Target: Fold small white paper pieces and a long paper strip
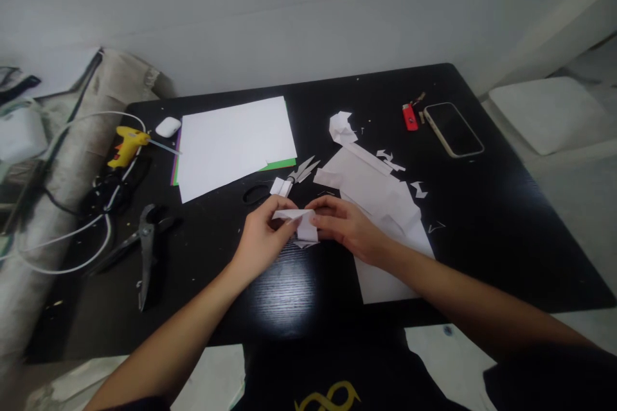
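Both hands meet over the middle of a black table. My left hand and my right hand pinch a small folded piece of white paper between their fingertips, just above the tabletop. Right behind it lie scissors with black handles, blades pointing right. A cut white sheet with an irregular outline lies under and beyond my right hand. Small paper scraps are scattered near it.
A stack of white sheets over green and purple ones lies at the back left. A yellow glue gun, an earbud case, pliers and white cable sit left. A red lighter and a phone lie back right.
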A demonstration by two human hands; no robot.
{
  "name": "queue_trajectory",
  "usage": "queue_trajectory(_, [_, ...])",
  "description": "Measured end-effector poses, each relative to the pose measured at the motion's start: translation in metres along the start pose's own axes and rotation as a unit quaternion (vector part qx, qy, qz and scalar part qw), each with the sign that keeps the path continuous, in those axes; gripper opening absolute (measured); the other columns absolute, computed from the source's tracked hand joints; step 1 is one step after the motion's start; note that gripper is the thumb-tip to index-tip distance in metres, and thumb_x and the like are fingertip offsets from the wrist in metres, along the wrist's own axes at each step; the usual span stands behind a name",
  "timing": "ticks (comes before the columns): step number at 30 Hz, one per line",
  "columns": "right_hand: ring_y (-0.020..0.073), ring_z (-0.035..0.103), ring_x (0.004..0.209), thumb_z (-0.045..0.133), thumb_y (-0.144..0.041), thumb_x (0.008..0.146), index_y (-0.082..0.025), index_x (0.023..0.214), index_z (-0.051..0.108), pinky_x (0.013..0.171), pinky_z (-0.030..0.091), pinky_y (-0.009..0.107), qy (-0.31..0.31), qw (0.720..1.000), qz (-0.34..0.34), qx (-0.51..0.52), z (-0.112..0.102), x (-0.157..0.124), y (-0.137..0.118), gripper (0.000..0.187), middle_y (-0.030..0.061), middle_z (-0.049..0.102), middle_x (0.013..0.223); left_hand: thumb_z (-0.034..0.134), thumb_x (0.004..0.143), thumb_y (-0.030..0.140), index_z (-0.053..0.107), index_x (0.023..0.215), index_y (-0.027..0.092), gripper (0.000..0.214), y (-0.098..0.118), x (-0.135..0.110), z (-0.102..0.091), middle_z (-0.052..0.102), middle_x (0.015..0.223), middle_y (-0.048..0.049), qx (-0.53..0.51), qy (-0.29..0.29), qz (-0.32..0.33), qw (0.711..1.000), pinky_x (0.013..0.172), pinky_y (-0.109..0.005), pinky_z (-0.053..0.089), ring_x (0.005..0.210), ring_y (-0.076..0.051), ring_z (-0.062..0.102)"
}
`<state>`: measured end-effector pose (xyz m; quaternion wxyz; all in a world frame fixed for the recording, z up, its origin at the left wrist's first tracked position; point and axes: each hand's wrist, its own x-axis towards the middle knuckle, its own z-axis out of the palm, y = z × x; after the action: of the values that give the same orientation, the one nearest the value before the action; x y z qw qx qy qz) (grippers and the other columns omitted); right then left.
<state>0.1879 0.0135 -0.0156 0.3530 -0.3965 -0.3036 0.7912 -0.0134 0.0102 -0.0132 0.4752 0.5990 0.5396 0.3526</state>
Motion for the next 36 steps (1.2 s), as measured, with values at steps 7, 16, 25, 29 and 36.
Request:
queue_trajectory(7, [0.0211,0.069,0.108,0.099,-0.017,0.057,-0.032,0.14,0.048,0.1,0.058,0.043,-0.068,0.992,-0.056,-0.096,0.001,-0.004,0.011,0.099,0.0048,0.061,0.127,0.072,0.077,0.016,0.069,0.087,0.019,0.011,-0.001,0.004,-0.004,0.068,0.08,0.0013,0.001,0.044,0.028,0.999,0.057,-0.023,0.046,0.064,-0.012,0.059])
queue_trajectory(16, [0.0196,0.073,0.091,0.085,-0.025,0.078,-0.025,0.124,0.06,0.089,0.06,0.039,-0.019,0.986,-0.081,-0.147,0.003,-0.003,0.012,0.052,0.0016,0.071,0.1,0.073,0.078,0.016,0.065,0.094,0.019,0.018,0.0,0.002,0.003,0.068,0.083,0.0004,-0.06,0.05,0.028,0.997,0.06,-0.023,0.049,0.07,-0.013,0.062])
queue_trajectory(25, [0.0174,0.074,0.074,0.088,-0.029,0.074,-0.021,0.104,0.064,0.07,0.059,0.03,0.012,0.997,-0.029,-0.074,0.0,0.002,0.008,0.039,0.0001,0.077,0.085,0.072,0.089,0.026,0.07,0.101,0.021,0.014,0.004,0.002,0.004,0.07,0.078,0.0011,-0.083,0.004,0.024,0.996,0.056,-0.025,0.052,0.062,-0.013,0.064])
queue_trajectory(29, [0.0169,0.074,0.072,0.09,-0.031,0.073,-0.02,0.101,0.065,0.069,0.06,0.03,0.011,0.998,-0.006,-0.054,0.001,0.001,0.006,0.04,0.0007,0.078,0.084,0.072,0.089,0.025,0.07,0.101,0.02,0.013,0.006,0.002,0.004,0.066,0.073,0.0032,-0.098,-0.011,0.002,0.995,0.058,-0.023,0.05,0.059,-0.011,0.061])
queue_trajectory(36, [0.0162,0.074,0.075,0.091,-0.035,0.072,-0.019,0.094,0.069,0.069,0.06,0.028,0.014,0.999,0.001,-0.04,0.003,0.001,0.004,0.035,0.001,0.078,0.081,0.073,0.086,0.024,0.071,0.097,0.018,0.013,0.008,0.001,0.003,0.065,0.071,0.0028,-0.09,-0.001,-0.01,0.996,0.057,-0.023,0.048,0.06,-0.012,0.06])
